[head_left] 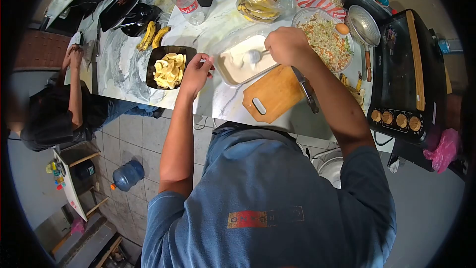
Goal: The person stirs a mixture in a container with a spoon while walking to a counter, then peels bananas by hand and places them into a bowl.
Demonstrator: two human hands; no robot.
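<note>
the dish [237,67] of white batter sits mid-tabletop [124,69], just at 12 o'clock of the person. the right hand [287,45] is closed around a spoon [254,56] whose bowl dips into the batter. the left hand [197,73] pinches the dish's rim at 9 o'clock. a black bowl [168,67] of banana slices lies just beyond at 9 o'clock; a board [272,94] with a knife [306,89] lies at 5 o'clock.

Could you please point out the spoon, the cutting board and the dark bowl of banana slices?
Spoon [254,56]: head view, on its bowl end.
Cutting board [275,93]: head view, bare middle of the wood.
Dark bowl [151,67]: head view, left rim.
</note>
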